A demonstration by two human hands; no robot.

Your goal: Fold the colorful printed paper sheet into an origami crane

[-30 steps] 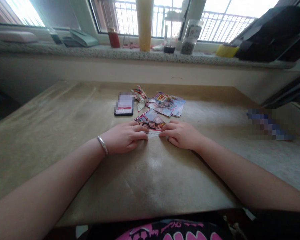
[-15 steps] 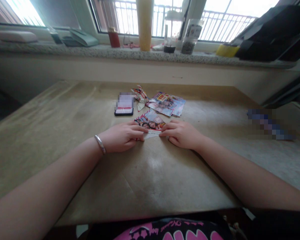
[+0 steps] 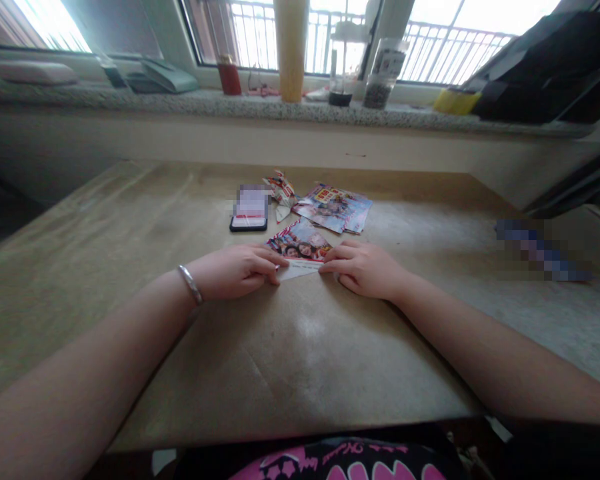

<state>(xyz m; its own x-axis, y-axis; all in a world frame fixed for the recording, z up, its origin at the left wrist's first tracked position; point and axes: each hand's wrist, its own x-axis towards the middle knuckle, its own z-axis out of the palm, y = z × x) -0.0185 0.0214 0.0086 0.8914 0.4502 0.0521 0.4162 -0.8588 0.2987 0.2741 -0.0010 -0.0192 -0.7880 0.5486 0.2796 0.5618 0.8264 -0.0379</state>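
Observation:
A colourful printed paper sheet (image 3: 301, 248) lies on the tan table (image 3: 130, 227), its near edge folded up to show a white underside. My left hand (image 3: 235, 271), with a silver bracelet on the wrist, presses the fold's left end with curled fingers. My right hand (image 3: 365, 269) pinches the fold's right end. Behind the sheet lie a small stack of similar printed sheets (image 3: 334, 207) and a folded paper figure (image 3: 281, 191).
A phone (image 3: 249, 209) lies screen up left of the papers. A blurred blue object (image 3: 540, 250) rests at the right. The granite windowsill (image 3: 260, 107) carries a red can, a yellow column, jars, a yellow sponge and dark bags.
My left hand has slid a little to the left along the folded edge, uncovering more of the white flap. My right hand has stayed in place.

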